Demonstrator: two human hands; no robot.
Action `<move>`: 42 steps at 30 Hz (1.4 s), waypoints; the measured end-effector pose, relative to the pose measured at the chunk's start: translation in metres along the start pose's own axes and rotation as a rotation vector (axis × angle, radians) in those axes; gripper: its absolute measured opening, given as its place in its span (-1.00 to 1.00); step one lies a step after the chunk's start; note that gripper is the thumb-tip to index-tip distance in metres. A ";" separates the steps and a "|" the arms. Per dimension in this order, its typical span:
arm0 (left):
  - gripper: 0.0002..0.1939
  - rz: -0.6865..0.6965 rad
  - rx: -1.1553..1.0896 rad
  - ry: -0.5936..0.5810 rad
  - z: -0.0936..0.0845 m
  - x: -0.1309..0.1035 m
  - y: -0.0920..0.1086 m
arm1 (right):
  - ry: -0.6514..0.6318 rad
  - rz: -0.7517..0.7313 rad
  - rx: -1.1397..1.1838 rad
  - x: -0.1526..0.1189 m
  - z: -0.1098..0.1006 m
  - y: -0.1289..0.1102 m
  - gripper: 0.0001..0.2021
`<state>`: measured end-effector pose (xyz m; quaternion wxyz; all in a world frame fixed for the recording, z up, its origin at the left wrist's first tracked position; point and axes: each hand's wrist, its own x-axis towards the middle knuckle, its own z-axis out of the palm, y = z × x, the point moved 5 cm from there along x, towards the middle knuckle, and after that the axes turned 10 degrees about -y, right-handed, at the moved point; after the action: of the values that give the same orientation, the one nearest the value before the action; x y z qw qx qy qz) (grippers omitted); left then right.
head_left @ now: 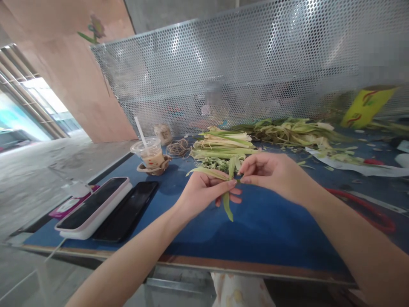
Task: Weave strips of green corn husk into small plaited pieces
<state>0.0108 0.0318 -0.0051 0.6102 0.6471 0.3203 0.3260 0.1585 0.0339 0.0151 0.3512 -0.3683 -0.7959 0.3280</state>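
Observation:
Above the near middle of the blue table, my left hand pinches crossed strips of pale green leaf between thumb and fingers. One strip end points left, one stands up, and another hangs below the fingers. My right hand is closed at the right side of the crossing, thumb and fingertip together on a short green end. Just beyond both hands lie a stack of long pale green leaf strips and a low pile of small green pieces.
Left stand a drink cup with a straw, a pink-edged phone and a black phone. Twine lies behind. Leaves are heaped at the back right, near a yellow packet. A red-handled tool lies right, below a perforated metal panel.

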 end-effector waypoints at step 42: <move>-0.75 0.207 0.135 0.228 -0.015 -0.001 0.007 | 0.089 0.108 0.234 0.003 0.020 0.012 -0.85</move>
<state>-0.0016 0.0388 0.0023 0.4881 0.6751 0.3403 0.4361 0.1451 0.0374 -0.0041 0.4084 -0.3813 -0.7150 0.4203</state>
